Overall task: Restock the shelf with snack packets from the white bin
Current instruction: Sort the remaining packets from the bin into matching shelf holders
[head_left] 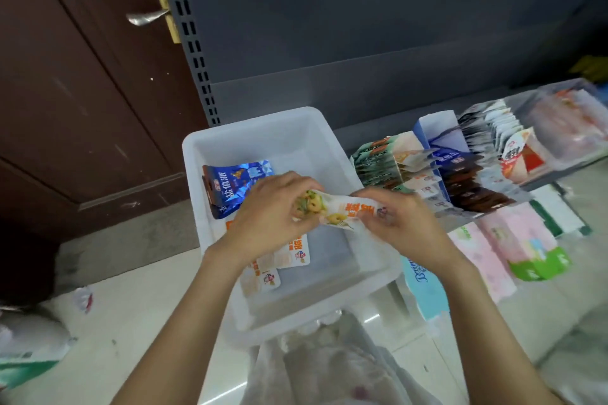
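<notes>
Setting: pale tiled floor, dark door at far left, grey shelf unit (378, 99) behind and to the right.
Packet in hand: a white snack packet (342, 212) printed with orange text and ring snacks, held above the white bin (296, 128).
Left hand (273, 217): fingers curled round the packet's left end.
Right hand (401, 220): fingers pinch its right end; the two-handed hold likely flattens or turns it for shelving.
Bin contents: a blue packet (237, 184) lies at the far left; white-and-orange packets (279, 266) lie beneath the left wrist; the right half of the floor shows bare.
Shelf rows: standing packets (460, 168) fill display boxes to the right of the bin, just beside its rim.
Room to move: the path rightward from bin to rows looks short and unobstructed, though gaps between packets appear tight.
Below shelf: pastel tissue packs (519, 250) sit stacked near the right.
</notes>
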Motion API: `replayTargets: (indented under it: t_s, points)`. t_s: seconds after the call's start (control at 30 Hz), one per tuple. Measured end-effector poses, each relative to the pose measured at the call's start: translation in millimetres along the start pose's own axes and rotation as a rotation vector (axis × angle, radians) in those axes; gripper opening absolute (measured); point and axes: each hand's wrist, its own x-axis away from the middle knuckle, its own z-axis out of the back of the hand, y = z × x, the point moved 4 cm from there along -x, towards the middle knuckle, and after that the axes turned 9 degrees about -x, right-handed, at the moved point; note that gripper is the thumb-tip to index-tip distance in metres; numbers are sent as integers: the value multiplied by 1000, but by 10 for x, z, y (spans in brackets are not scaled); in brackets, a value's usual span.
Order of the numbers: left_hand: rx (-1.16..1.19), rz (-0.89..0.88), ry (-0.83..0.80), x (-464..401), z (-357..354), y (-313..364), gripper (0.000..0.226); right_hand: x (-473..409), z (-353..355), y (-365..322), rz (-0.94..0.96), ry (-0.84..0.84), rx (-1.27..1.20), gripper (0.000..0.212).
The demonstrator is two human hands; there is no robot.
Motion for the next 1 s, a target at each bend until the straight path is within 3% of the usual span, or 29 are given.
replayTargets:
  t_s: [0.13,0.2,0.27,0.33,0.43,0.5,0.57,0.67,0.73,0.83,1.0]
  points:
    - [155,-41,-50,-180,20,321,20,337,381,98,-223,344,-589,34]
    - [233,-49,-72,-297,-83,504,22,457,493,165,-288,406,-720,44]
    - [211,-61,-66,-398,-216,698,23,551,585,256,-336,410,-562,33]
    - [185,-71,-21,-499,-356,888,22,639,717,386,-369,517,-409,19]
    - [217,-64,156,-686,-485,1089,27,722,959,615,-332,701,-278,12]
    - [114,-43,271,-842,-543,1160,28,733,1152,762,-290,787,-223,10]
    - [-83,-20,245,-1008,-631,1246,32,678,1356,891,-257,830,-258,15]
    - [-289,-31,115,-1204,-832,1395,49,464,1686,1043,-249,773,-301,22]
    - [-377,-8,95,-1298,-938,1438,53,230,1881,1127,-219,656,-200,32]
    - [-435,43,132,-1373,-1005,1419,40,-219,2015,1131,-173,380,-81,41]
    - [-433,75,253,-1378,-1041,1405,21,-832,1889,976,60,49,229,29]
